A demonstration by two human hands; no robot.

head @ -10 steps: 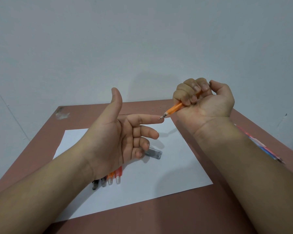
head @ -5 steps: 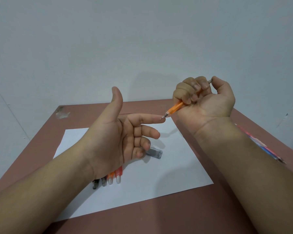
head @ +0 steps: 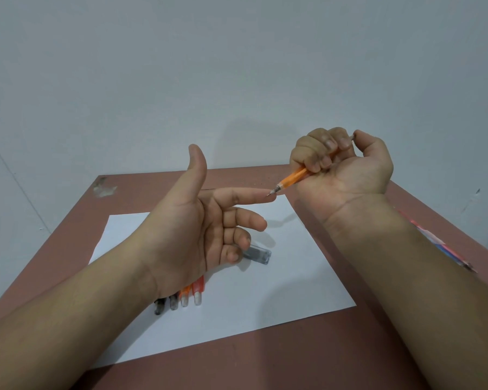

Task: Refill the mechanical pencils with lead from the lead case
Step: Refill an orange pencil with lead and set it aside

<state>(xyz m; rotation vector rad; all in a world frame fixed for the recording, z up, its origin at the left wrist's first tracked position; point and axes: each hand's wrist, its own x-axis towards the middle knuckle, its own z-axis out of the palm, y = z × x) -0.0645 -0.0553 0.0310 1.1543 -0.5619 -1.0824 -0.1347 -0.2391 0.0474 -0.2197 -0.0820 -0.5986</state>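
Right hand (head: 347, 164) fisted round the orange pencil (head: 293, 179), thumb on the rear button, up above the far edge of the white paper (head: 293, 291); left hand (head: 197, 229) open, forefinger straight out, meeting the tip. Long axis slanting, point down-left, button up-right. Light, stiff, slick barrel, fragile lead: best held mid-barrel. Lead case (head: 258, 254) lying flat on the paper, under the left hand's fingers.

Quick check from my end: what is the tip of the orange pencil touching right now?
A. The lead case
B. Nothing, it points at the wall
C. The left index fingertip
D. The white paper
C. The right hand grips the orange pencil in a fist, and its tip meets the end of the left hand's outstretched index finger, above the white paper and away from the lead case.
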